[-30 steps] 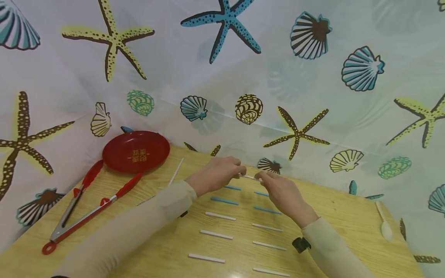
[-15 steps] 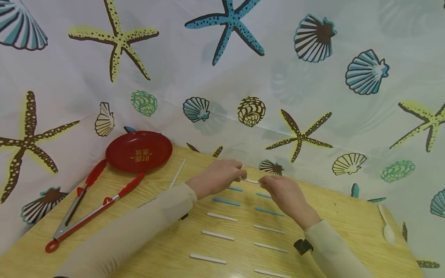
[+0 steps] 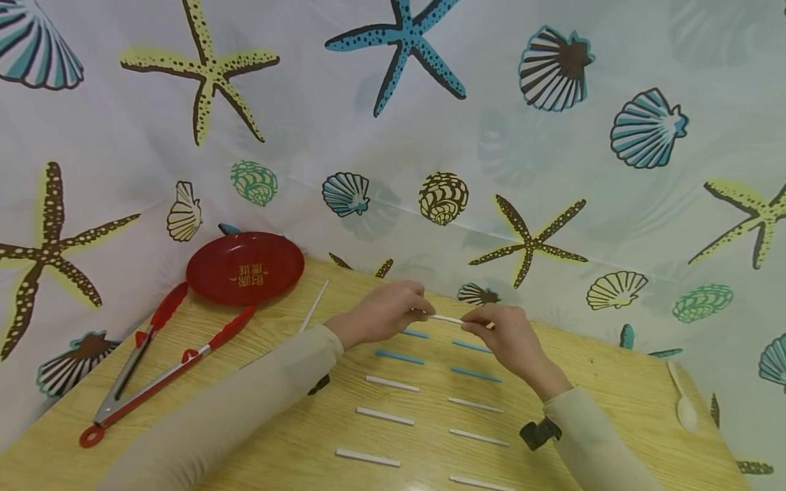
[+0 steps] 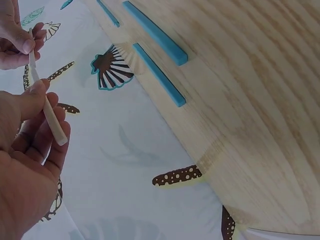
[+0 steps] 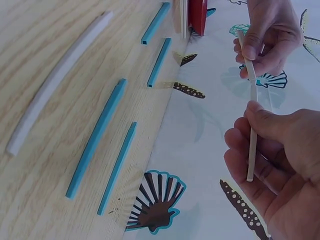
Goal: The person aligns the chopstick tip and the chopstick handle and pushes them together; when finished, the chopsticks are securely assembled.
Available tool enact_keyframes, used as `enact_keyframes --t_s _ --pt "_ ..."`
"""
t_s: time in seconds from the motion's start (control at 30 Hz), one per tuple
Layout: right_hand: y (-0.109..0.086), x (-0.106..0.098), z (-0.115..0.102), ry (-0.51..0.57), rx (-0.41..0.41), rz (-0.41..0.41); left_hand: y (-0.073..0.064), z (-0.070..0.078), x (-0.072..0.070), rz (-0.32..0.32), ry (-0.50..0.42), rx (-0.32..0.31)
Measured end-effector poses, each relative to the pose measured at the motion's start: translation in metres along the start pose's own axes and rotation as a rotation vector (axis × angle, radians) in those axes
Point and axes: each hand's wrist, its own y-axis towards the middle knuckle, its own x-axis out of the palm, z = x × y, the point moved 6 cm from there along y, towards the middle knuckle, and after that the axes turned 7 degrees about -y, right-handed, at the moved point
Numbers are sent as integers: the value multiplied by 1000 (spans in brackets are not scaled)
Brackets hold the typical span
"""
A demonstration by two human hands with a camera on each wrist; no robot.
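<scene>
Stick (image 3: 445,318), white | near table's far edge (image 3: 583,342) | I'm seeing left hand (image 3: 389,310), right hand (image 3: 506,337) pinching opposite halves, probably for control

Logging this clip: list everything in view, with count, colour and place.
held stick: 1, white, between both hands
blue sticks: 4, two columns below the hands
white sticks: 6, two columns nearer the person
slanted stick: 1, white, right of the plate
pale strip: 1, partly hidden behind the left sleeve, unclear
plate: 1, red, gold characters, far left
tongs: 1, red and silver, left
spoon: 1, pale, far right
table: 1, light wood
cloth backdrop: white, starfish and shell print, behind
wrist devices: 2, black, one per wrist
sleeves: 2, beige
left hand, right hand: gripping the held stick
</scene>
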Motion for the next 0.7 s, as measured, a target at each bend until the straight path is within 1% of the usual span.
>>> enact_keyframes --t_s 0.1,0.17,0.47,0.6,0.7 --pt "-1 -1 -2 -1 -9 6 -2 4 -1 7 -9 28" --pt "-2 -1 -4 -5 -18 12 -2 7 -2 10 5 45" --pt "-5 -5 -17 -6 -61 30 -4 25 0 37 118 130" --pt "-5 -6 -24 -16 -87 52 -6 27 1 57 116 148" --pt "-8 -4 -28 -17 -94 61 -8 27 5 51 107 162"
